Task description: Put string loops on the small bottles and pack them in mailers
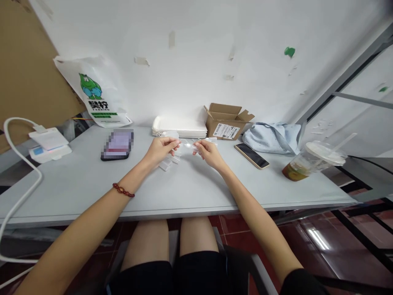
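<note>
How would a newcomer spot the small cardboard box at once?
Look along the far edge of the grey table. Just beyond the right hand, the box stands between a white stack and pale blue cloth. Unlike those neighbours, it is brown, with open flaps and a printed label.

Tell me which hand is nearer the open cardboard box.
Right. The right hand is just in front of the cardboard box; the left hand is farther off, to its left.

Clr cup [310,162] nr blk-screen phone [252,155]
</note>
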{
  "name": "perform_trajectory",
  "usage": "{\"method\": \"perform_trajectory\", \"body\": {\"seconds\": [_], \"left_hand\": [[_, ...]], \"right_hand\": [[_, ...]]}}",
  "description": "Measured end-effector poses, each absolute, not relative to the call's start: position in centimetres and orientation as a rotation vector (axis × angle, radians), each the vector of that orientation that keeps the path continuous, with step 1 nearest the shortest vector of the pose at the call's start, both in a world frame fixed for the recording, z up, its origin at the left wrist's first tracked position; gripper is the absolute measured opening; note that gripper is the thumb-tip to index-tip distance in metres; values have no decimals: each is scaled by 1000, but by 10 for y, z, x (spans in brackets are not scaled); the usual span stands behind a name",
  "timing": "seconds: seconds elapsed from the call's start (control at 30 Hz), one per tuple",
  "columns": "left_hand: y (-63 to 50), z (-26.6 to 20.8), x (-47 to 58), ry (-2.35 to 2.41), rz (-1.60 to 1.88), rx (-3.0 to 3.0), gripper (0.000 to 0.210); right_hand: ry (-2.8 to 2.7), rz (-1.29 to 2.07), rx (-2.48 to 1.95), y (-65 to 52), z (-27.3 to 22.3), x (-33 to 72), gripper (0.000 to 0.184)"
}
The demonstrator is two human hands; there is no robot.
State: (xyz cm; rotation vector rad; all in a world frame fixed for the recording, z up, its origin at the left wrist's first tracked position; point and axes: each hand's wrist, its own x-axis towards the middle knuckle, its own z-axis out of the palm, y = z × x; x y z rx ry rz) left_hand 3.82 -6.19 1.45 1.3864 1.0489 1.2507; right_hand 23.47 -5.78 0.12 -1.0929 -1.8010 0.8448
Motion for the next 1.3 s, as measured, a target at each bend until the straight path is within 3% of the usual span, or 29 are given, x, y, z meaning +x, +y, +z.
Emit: {"method": "perform_trajectory", "body": {"seconds": [0.27, 1.3], "left_hand": [[-58, 14, 33, 977, 1240, 1271, 34], [-61, 15, 34, 936, 1203, 1216, 23]], "right_hand": [[-1776, 861, -1096, -60, 4, 234, 32], [-1686, 1022, -1044, -68, 15, 233, 43]]}}
